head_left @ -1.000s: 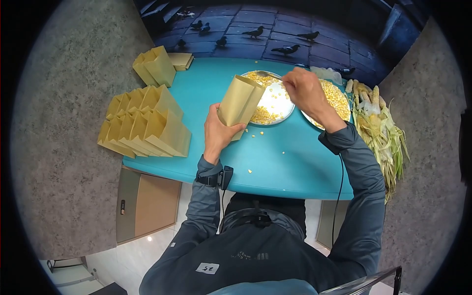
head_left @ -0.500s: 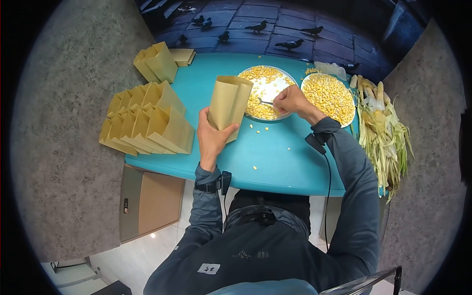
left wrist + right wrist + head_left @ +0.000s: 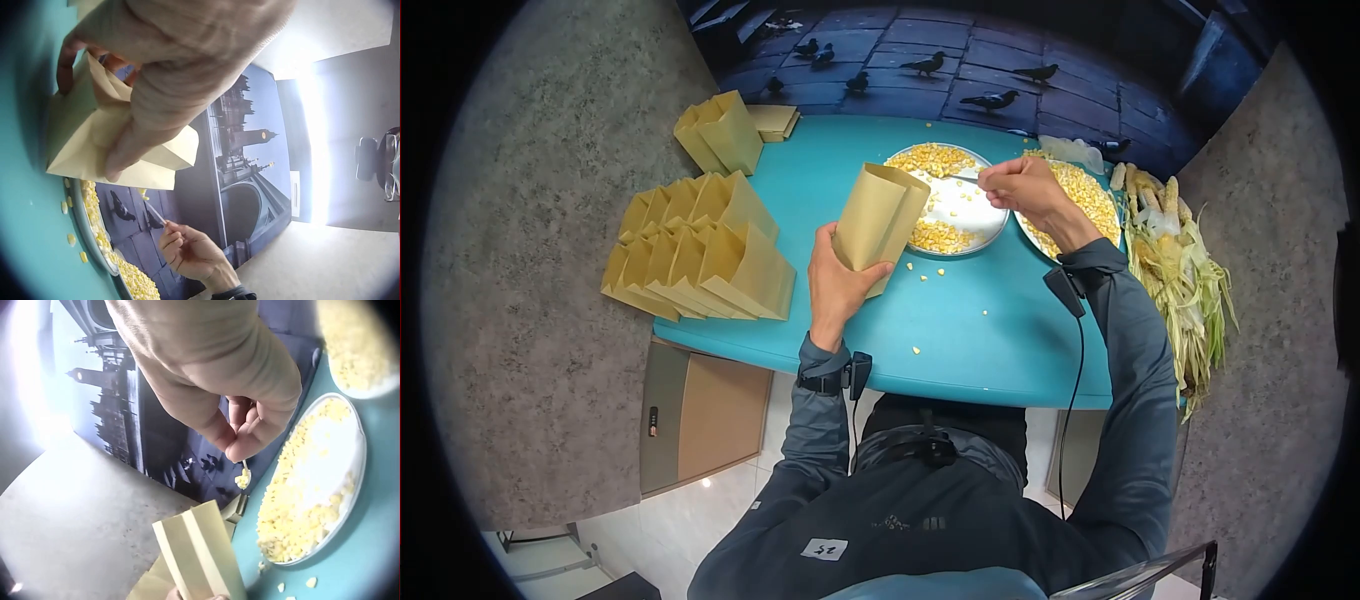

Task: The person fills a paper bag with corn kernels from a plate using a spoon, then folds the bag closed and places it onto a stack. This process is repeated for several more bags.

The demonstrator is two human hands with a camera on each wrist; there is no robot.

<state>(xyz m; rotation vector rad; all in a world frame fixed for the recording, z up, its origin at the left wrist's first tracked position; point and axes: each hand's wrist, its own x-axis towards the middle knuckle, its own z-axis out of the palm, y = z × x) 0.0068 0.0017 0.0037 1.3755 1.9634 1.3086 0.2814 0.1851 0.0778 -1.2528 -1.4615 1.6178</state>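
Note:
My left hand grips an open-topped paper bag low on its sides, tilted a little to the right; the left wrist view shows the thumb across one face of the bag. Between thumb and fingertips my right hand pinches a spoon above a white plate of loose corn kernels. In the right wrist view the bowl of the spoon carries some kernels, level with a spot beyond the bag's top edge. What lies inside the bag is hidden.
Rows of open paper bags stand at the left, two more behind them beside flat ones. A second plate, heaped with kernels, and husks with cobs are at the right. Stray kernels dot the table.
My right hand and the spoon have risen from the plate's near kernels toward its far side since half a second ago. The held bag leans more to the right.

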